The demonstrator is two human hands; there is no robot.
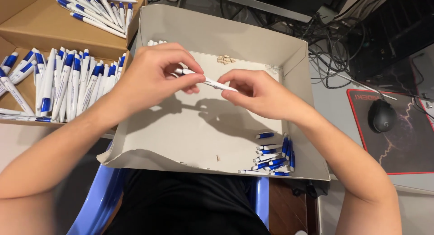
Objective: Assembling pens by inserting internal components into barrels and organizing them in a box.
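Observation:
My left hand (156, 74) and my right hand (255, 91) together hold one white pen barrel (213, 83) above a shallow grey cardboard tray (289, 58) on my lap. The left fingers pinch its metal-tipped end, the right fingers grip the other end. A heap of blue and white pen parts (273, 156) lies in the tray's near right corner. A small cluster of tiny tan pieces (225, 59) rests by the tray's far wall. Some white parts (156, 42) peek out behind my left hand.
To the left, brown cardboard boxes (40, 24) hold rows of finished blue and white pens (68, 83). On the right lies a black computer mouse (382, 116) on a red-edged mouse pad (407, 144). Tangled cables (334, 40) run behind the tray. A blue plastic chair (97, 199) is under me.

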